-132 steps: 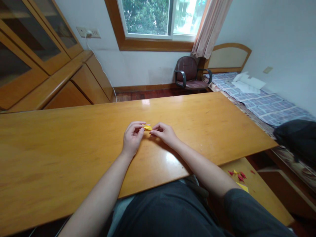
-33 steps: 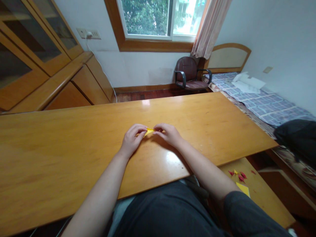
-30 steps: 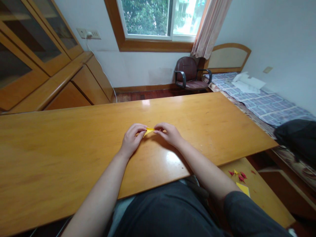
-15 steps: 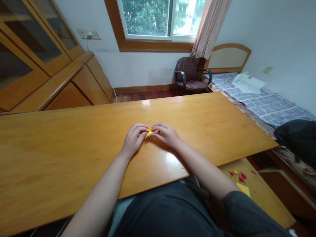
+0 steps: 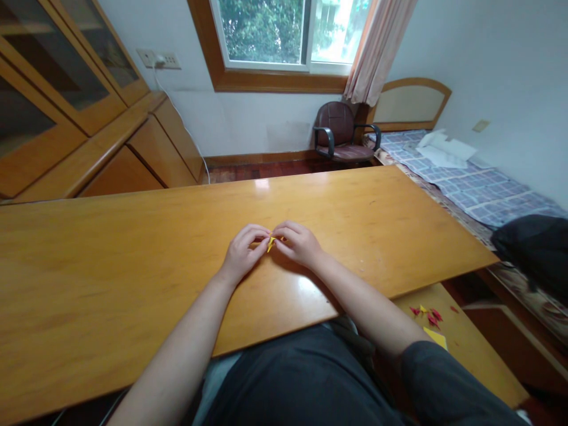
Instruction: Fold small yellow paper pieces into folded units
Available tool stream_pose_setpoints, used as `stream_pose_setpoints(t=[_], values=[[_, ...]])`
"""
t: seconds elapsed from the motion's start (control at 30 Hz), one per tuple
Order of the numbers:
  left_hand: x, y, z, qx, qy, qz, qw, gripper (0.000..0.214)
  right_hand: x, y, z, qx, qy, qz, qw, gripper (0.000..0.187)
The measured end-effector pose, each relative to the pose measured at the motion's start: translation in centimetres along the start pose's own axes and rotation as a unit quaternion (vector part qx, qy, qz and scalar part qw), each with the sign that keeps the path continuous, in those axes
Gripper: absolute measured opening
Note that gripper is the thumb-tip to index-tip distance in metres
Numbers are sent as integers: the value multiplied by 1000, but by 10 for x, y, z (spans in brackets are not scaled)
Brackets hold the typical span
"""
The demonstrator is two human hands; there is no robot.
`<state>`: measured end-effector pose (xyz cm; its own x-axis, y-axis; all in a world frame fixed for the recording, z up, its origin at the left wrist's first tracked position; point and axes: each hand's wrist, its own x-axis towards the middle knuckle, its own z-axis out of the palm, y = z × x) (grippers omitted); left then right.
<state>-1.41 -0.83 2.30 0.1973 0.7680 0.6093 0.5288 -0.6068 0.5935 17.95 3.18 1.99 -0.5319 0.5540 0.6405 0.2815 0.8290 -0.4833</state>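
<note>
A small folded piece of yellow paper (image 5: 270,242) is pinched between both my hands over the middle of the long wooden table (image 5: 110,260). My left hand (image 5: 242,254) grips its left side with curled fingers. My right hand (image 5: 298,244) grips its right side, fingertips almost touching those of the left. Most of the paper is hidden by my fingers.
A lower wooden surface (image 5: 465,349) at the right carries small red and yellow folded paper pieces (image 5: 426,315) and a yellow sheet (image 5: 437,338). A bed (image 5: 479,189) with a dark bag (image 5: 532,248) runs along the right. An office chair (image 5: 341,133) stands beyond the table; cabinets (image 5: 66,118) line the left.
My hands have drawn closer together and the yellow paper shows smaller, folded narrower between the fingertips. Both hands stay at the same spot on the table.
</note>
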Motion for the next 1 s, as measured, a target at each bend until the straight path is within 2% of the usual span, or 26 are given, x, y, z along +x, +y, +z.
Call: stream_pose_setpoints(t=[0.23,0.37,0.6,0.87,1.0], values=[[1,5,1,-21,3,-30,999,6,-2,0,1,11,28,-14,999,12],[1,6,1,-55,1,-53,997,8,-3,0,1,20,25,-8,999,11],[1,2,0,-66,-7,-50,997,8,-1,0,-2,53,14,-5,998,13],[0,-2,0,-18,-24,-21,999,7,3,0,-8,133,-28,67,988,21],[-1,-4,-1,-34,-27,-30,999,9,4,3,-8,182,-46,124,974,23]])
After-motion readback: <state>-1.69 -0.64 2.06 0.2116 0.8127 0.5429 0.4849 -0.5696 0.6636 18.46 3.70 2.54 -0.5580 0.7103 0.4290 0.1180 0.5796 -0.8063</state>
